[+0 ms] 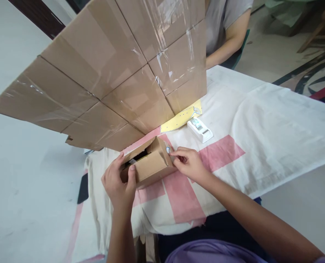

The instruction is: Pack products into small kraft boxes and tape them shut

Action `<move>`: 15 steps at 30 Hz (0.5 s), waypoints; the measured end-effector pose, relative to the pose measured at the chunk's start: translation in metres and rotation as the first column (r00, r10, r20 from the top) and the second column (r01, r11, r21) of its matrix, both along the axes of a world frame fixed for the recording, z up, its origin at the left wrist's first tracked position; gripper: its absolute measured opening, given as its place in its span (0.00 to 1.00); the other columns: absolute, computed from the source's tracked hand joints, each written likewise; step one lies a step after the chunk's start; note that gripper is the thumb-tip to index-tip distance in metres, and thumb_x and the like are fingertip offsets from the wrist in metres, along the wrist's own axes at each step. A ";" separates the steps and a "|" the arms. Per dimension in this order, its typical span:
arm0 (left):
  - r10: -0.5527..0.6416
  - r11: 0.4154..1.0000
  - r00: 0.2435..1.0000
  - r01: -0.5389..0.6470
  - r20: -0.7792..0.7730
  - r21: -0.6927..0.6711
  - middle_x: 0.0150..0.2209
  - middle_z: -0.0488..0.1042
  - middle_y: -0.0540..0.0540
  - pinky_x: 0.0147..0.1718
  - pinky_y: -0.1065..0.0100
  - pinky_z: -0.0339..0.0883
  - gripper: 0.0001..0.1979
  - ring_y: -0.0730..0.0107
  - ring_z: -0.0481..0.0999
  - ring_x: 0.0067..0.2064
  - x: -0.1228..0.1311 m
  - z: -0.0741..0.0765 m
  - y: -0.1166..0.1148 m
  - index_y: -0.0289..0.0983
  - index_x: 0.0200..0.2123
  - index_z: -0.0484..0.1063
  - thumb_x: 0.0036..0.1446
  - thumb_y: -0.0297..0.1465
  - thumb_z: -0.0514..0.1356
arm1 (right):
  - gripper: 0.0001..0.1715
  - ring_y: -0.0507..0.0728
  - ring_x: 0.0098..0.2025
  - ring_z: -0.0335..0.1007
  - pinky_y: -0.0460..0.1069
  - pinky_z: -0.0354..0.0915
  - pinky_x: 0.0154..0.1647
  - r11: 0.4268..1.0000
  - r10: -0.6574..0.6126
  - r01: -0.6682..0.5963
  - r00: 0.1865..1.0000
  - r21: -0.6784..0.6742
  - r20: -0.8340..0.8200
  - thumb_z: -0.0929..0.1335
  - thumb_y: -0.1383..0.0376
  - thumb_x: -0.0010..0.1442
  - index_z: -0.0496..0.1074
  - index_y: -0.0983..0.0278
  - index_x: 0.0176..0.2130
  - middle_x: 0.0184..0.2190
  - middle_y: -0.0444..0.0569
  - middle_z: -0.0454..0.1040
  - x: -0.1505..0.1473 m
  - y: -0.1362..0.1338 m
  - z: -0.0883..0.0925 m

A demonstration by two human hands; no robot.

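Observation:
A small brown cardboard box [151, 166] lies on the cloth-covered table, its top flaps partly open with something dark inside. My left hand [118, 182] grips the box's near left end, thumb on the front face and fingers curled over the top edge. My right hand [188, 162] is at the box's right end with fingertips pinched together against the side flap, by a small round sticker [167, 149]. What the fingers pinch is too small to name.
A large taped cardboard sheet [118, 69] stands behind the box. A white tape dispenser [200, 129] and a yellow paper strip [180, 118] lie beyond. The white-and-pink cloth [261, 138] covers the table. Another person's arm [228, 40] shows at the far side.

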State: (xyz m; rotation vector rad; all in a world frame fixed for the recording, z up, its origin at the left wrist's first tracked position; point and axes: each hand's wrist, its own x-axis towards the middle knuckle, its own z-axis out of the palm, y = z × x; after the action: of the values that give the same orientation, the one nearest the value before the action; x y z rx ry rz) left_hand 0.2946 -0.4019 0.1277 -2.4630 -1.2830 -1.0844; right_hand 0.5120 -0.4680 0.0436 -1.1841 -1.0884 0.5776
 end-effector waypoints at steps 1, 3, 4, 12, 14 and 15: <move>0.005 1.000 1.000 -0.005 -0.008 0.000 0.56 0.77 0.38 0.57 0.52 0.63 0.16 0.53 0.76 0.57 0.000 0.000 0.000 0.40 0.55 0.71 0.64 0.34 0.59 | 0.15 0.50 0.25 0.65 0.46 0.59 0.26 1.000 0.005 -0.006 1.000 -0.009 -0.023 0.65 0.74 0.53 0.81 0.64 0.35 0.25 0.43 0.72 0.000 0.000 -0.001; 0.018 1.000 1.000 -0.018 -0.024 -0.004 0.56 0.77 0.39 0.58 0.52 0.60 0.17 0.53 0.76 0.58 -0.001 -0.001 0.000 0.40 0.55 0.71 0.64 0.34 0.59 | 0.16 0.51 0.25 0.67 0.46 0.59 0.25 0.999 0.018 -0.020 0.997 -0.026 -0.072 0.65 0.75 0.53 0.82 0.63 0.34 0.25 0.44 0.73 0.000 0.000 -0.001; 0.023 1.000 0.999 -0.023 -0.032 -0.010 0.56 0.77 0.39 0.58 0.52 0.60 0.17 0.53 0.76 0.58 -0.001 -0.001 0.000 0.41 0.55 0.71 0.64 0.34 0.59 | 0.17 0.51 0.26 0.67 0.46 0.59 0.25 0.999 0.025 -0.028 0.995 -0.031 -0.094 0.65 0.74 0.53 0.82 0.63 0.33 0.25 0.44 0.74 0.000 0.000 -0.001; 0.050 0.997 0.997 -0.054 -0.059 -0.055 0.53 0.79 0.40 0.56 0.53 0.59 0.18 0.54 0.77 0.54 -0.005 -0.004 0.002 0.41 0.56 0.72 0.65 0.36 0.58 | 0.16 0.52 0.29 0.69 0.47 0.63 0.29 0.995 0.051 -0.066 0.979 -0.074 -0.197 0.65 0.72 0.54 0.81 0.63 0.35 0.29 0.45 0.77 0.002 0.002 -0.001; 0.049 0.997 0.997 -0.052 -0.060 -0.056 0.52 0.79 0.40 0.55 0.54 0.60 0.18 0.54 0.77 0.54 -0.005 -0.004 0.003 0.41 0.56 0.72 0.65 0.37 0.58 | 0.14 0.52 0.30 0.70 0.47 0.64 0.30 0.995 0.042 -0.064 0.966 -0.080 -0.253 0.65 0.70 0.55 0.81 0.63 0.36 0.30 0.45 0.78 0.000 0.003 -0.002; 0.050 0.997 0.997 -0.053 -0.060 -0.056 0.52 0.79 0.41 0.55 0.54 0.60 0.18 0.54 0.77 0.54 -0.005 -0.004 0.003 0.41 0.56 0.72 0.65 0.37 0.58 | 0.14 0.52 0.30 0.70 0.47 0.64 0.30 0.995 0.033 -0.059 0.961 -0.084 -0.276 0.66 0.70 0.56 0.80 0.63 0.37 0.30 0.45 0.77 -0.001 0.004 -0.003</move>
State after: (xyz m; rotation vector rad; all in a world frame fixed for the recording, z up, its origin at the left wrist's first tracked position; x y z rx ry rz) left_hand 0.2901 -0.3986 0.1238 -2.4689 -1.3709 -0.9692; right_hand 0.5114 -0.4645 0.0409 -1.1209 -0.8615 0.8102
